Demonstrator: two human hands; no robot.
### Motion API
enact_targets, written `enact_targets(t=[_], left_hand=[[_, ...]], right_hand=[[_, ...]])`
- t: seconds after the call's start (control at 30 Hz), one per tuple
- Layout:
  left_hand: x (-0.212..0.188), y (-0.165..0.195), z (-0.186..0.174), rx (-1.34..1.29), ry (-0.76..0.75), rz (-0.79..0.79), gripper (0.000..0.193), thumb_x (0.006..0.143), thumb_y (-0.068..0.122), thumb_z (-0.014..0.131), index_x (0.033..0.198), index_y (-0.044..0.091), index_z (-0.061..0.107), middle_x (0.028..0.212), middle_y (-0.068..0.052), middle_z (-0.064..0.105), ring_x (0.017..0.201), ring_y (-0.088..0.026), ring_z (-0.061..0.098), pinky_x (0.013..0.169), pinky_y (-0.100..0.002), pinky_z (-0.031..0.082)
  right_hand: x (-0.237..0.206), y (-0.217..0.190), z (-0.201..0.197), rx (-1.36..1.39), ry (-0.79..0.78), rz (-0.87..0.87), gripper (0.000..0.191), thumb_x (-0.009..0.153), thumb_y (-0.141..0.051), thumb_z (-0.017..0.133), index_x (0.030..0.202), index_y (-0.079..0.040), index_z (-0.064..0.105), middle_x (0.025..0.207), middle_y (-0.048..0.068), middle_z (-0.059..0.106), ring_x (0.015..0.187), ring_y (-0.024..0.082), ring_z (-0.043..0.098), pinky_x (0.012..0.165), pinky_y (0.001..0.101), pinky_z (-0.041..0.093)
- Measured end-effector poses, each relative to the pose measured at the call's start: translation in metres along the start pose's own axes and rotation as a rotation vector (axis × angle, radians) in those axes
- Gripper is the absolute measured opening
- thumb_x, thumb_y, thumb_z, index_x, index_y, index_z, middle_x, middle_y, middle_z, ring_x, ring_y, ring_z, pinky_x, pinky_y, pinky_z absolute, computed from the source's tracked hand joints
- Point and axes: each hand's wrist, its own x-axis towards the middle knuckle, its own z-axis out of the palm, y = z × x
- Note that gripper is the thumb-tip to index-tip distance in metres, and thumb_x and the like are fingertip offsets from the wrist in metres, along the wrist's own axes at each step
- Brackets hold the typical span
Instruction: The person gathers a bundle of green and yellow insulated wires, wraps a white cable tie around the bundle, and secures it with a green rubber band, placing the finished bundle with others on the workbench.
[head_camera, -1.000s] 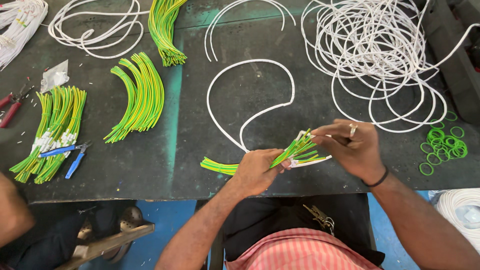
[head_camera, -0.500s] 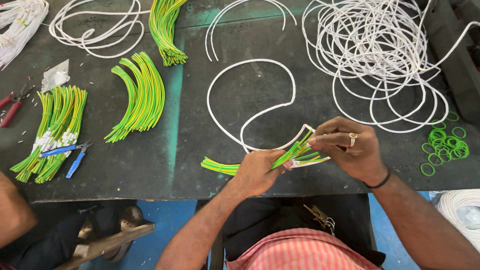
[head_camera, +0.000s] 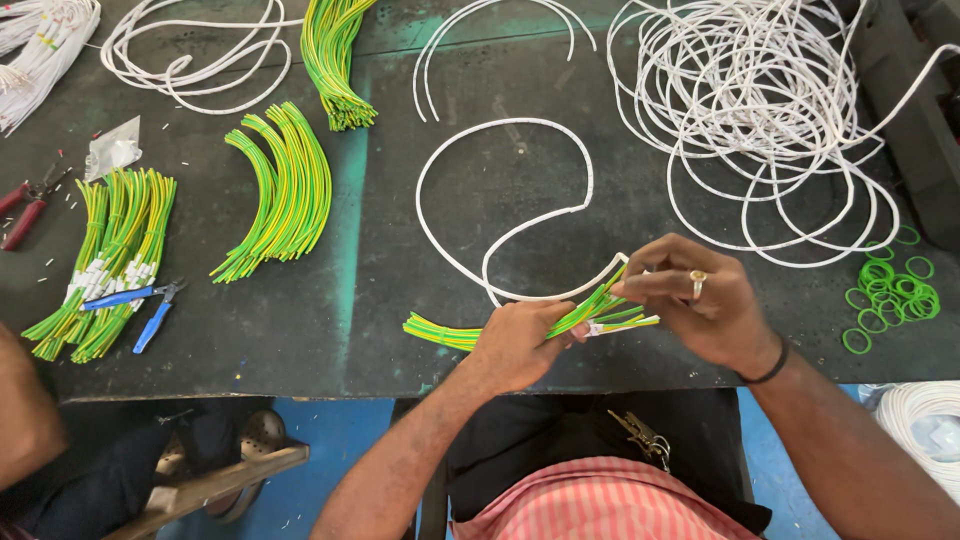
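My left hand (head_camera: 517, 345) grips a small bundle of green-and-yellow wires (head_camera: 440, 333) near the front edge of the dark table (head_camera: 380, 250); the bundle's left ends stick out past my fingers. My right hand (head_camera: 700, 305), with a ring and a dark wristband, pinches the right ends of the same wires, where a white wire (head_camera: 500, 215) meets them. That white wire curls in a loop across the table just behind my hands.
A curved bunch of green-yellow wires (head_camera: 280, 195) lies to the left, another (head_camera: 335, 50) at the back. More such wires with blue pliers (head_camera: 135, 300) sit far left, red pliers (head_camera: 25, 205) beyond. A white wire coil (head_camera: 770, 110) fills the back right; green rubber bands (head_camera: 890, 290) lie right. Another person's arm (head_camera: 25, 420) is at lower left.
My right hand has shifted slightly left and down along the wire ends, closing its fingers over them. The left hand keeps its grip on the bundle.
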Motion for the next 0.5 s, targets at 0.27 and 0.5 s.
enact_targets(t=[0.27,0.5], left_hand=[[-0.0011,-0.0006,-0.0026,-0.040,0.000,0.010,0.014,0.091,0.018,0.064,0.101,0.011,0.070,0.087,-0.008,0.073,0.084,-0.032,0.073,0.072,-0.044,0.054],[-0.0023,-0.0007,-0.0020,-0.048,0.029,0.018,0.015,0.092,0.020,0.065,0.104,0.011,0.070,0.090,-0.009,0.073,0.085,-0.033,0.073,0.073,-0.044,0.055]], right_hand=[[0.0013,-0.0067,0.0016,0.077,-0.024,0.065,0.026,0.080,0.006,0.079,0.101,-0.009,0.077,0.107,0.005,0.063,0.078,0.006,0.061,0.055,0.0197,0.045],[-0.0011,-0.0022,0.0081,0.134,0.098,0.411,0.013,0.085,-0.005,0.080,0.096,-0.003,0.075,0.095,0.000,0.066,0.061,-0.001,0.043,0.051,0.0188,0.032]])
